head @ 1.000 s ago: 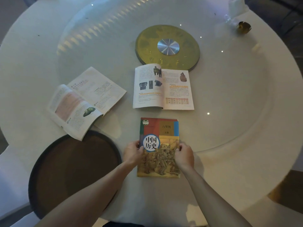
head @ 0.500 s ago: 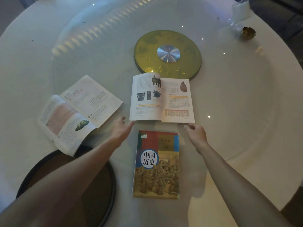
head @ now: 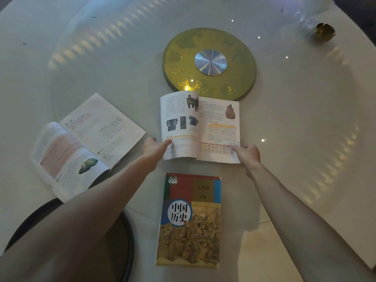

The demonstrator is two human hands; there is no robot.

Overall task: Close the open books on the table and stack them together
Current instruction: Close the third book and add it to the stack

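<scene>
Now the closed book (head: 189,220) has been let go near the table (head: 305,119) edge, and the middle open book (head: 200,127) is pinched at its near corners by the left hand (head: 152,148) and right hand (head: 247,154). Closing likely follows; the left book (head: 87,143) lies open.

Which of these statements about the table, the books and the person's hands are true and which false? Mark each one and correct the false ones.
1. Three books lie open on the table. False: two are open; the closed book lies nearest the person.
2. Both hands hold the middle open book. True: the left hand is at its near left corner, the right hand at its near right corner.
3. The left open book is being touched. False: no hand is on it.
4. A gold disc lies beyond the middle open book. True.
5. The closed book rests on the dark round tray. False: it lies beside it.
</scene>
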